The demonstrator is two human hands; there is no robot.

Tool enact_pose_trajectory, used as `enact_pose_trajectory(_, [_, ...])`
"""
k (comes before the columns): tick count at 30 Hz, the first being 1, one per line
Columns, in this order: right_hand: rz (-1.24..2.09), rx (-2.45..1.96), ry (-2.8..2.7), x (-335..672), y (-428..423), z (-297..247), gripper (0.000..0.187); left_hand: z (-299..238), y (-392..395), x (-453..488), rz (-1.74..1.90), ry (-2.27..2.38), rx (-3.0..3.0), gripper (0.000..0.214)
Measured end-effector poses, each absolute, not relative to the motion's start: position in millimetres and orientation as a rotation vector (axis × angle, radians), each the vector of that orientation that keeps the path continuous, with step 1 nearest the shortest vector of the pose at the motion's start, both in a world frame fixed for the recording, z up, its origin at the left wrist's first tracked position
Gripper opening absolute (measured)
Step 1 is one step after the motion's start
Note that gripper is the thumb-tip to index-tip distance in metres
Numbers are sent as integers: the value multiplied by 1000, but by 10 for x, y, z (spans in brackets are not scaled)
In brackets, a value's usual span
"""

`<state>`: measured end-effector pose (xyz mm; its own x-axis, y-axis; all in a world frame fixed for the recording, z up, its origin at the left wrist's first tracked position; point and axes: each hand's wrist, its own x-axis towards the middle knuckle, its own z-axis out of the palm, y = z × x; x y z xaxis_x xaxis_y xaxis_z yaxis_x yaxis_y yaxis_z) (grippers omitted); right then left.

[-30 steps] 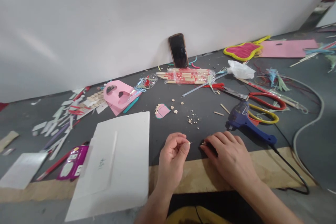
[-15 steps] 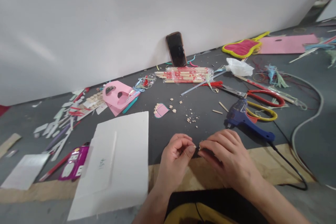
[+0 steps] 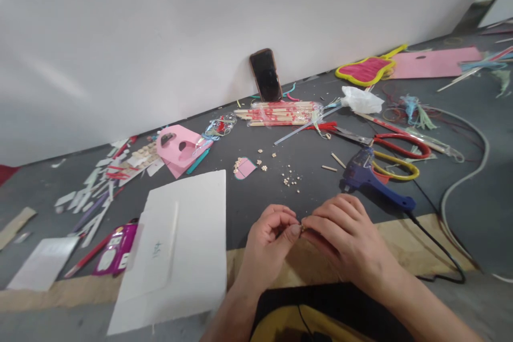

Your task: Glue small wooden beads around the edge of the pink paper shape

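My left hand (image 3: 272, 240) is closed in a pinch, thumb against forefinger. My right hand (image 3: 347, 238) is closed too, and its fingertips meet those of the left. A tiny pale wooden cluster (image 3: 302, 228) shows between the fingertips, mostly covered by them. Beyond the hands lie loose small wooden pieces (image 3: 291, 178) in a scattered group. Several flower-shaped clusters (image 3: 264, 168) sit to their left, next to a pink paper petal (image 3: 245, 169) with more clusters along its left side. A blue glue gun (image 3: 374, 184) rests to the right of my right hand.
Scissors (image 3: 396, 157) with red and yellow handles lie behind the glue gun, whose black cord (image 3: 436, 248) runs toward the front edge. A white board (image 3: 192, 246) is at left. A phone (image 3: 266, 75) leans on the wall behind packaged sticks (image 3: 280, 114). Scraps (image 3: 94, 184) crowd the far left.
My fingertips have come together; a small gap stood between them before. The view has shifted slightly. The things on the table have stayed in place.
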<state>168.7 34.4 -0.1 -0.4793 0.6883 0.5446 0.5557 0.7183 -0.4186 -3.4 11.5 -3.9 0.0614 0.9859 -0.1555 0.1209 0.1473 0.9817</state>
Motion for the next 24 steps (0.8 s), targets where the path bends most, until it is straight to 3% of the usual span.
enact_pose_trajectory(24, [571, -834, -2140, 1712, 303, -66, 7, -30, 114, -46, 945, 1241, 1110, 16])
